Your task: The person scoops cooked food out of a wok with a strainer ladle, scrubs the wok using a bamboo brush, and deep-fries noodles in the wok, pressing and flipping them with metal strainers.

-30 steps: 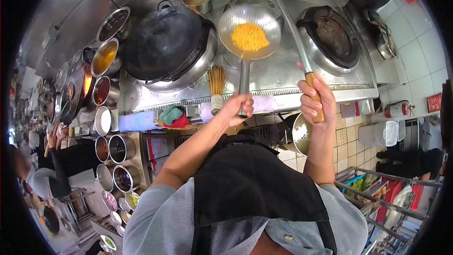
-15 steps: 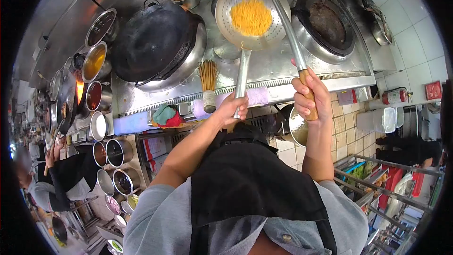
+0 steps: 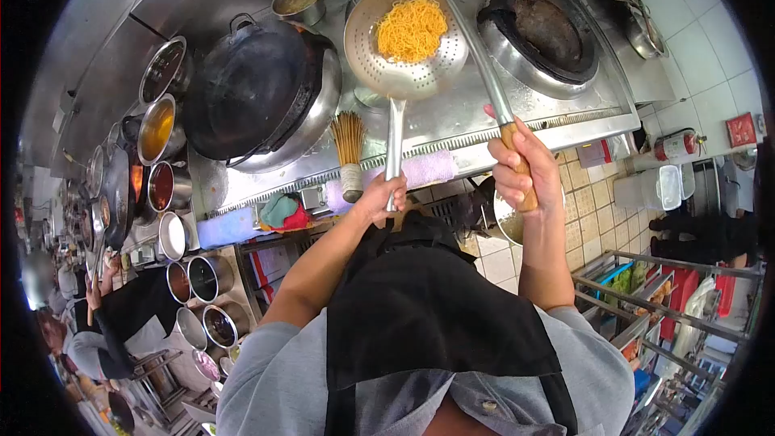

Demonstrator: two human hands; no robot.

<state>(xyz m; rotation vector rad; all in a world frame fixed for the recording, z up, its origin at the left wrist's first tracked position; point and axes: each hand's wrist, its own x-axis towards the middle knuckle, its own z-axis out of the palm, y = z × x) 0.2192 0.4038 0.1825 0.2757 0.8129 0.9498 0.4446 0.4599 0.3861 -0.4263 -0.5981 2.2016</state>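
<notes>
My left hand [image 3: 383, 196] is closed round the metal handle of a perforated strainer [image 3: 400, 79], held out over the steel counter. A clump of yellow noodles [image 3: 412, 30] lies in the strainer. In my right hand [image 3: 523, 165] is the wooden handle of a long metal ladle [image 3: 481, 50]. The ladle's bowl is beyond the strainer's far right side, tilted with its inside partly showing. A bamboo wok brush [image 3: 349, 149] is left of the strainer handle, bristles pointing away from me. Left of it, a large black wok [image 3: 250, 93] sits on its burner ring.
An empty-looking burner [image 3: 553, 36] is on the right. Metal pots of sauces and liquids, including one with amber liquid [image 3: 157, 129], line the left. A purple towel [image 3: 424, 168] lies along the counter edge. A co-worker [image 3: 121, 307] stands at far left; wire racks [image 3: 646, 307] stand right.
The strainer has moved slightly left and toward me, and the noodles, blurred before, now show as distinct strands. The ladle has shifted a little left. The whole view has also shifted slightly.
</notes>
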